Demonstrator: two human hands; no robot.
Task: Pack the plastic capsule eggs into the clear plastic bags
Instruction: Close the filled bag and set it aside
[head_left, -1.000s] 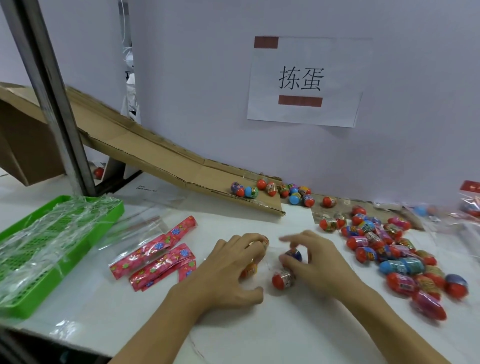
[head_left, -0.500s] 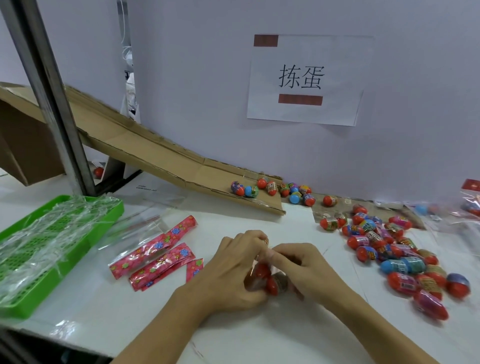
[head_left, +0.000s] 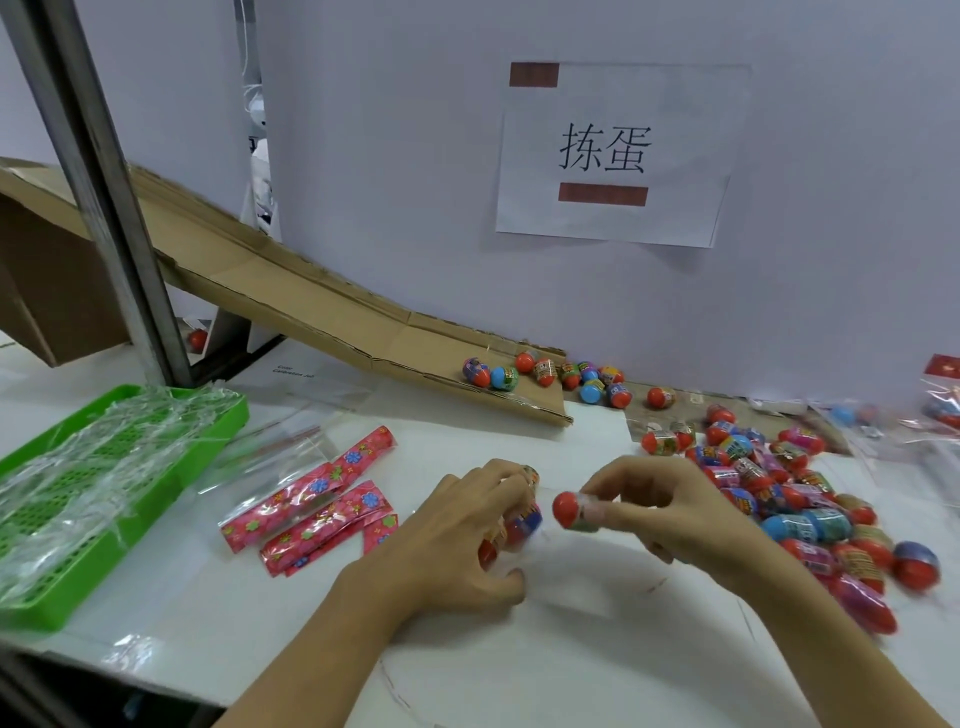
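Since half a second ago the two hands have drawn apart: they were pressed together over a small cluster of eggs, and now a gap shows between them. The right hand (head_left: 670, 512) has its fingers (head_left: 605, 512) pinched on a red-capped capsule egg (head_left: 570, 512), held just off the counter (head_left: 545, 665), its red end pointing toward the left hand (head_left: 457, 540). The left hand's fingers (head_left: 511, 486) are curled around a bunch of eggs (head_left: 519, 525) that appear to sit inside a clear plastic bag (head_left: 540, 564); the bag's edges are faint and hard to trace. Beyond the right hand's knuckles, on its outer side, a loose pile of capsule eggs (head_left: 795, 509) lies on the counter, the nearest ones just beside the wrist. Past both sets of fingertips, a cardboard chute (head_left: 291, 301) slopes down to the counter with more eggs (head_left: 550, 374) gathered at its lower end. On the outer side of the left hand lie red flower-printed header strips (head_left: 317, 499), and farther out a green tray (head_left: 104, 493) holding crumpled clear bags (head_left: 83, 467).
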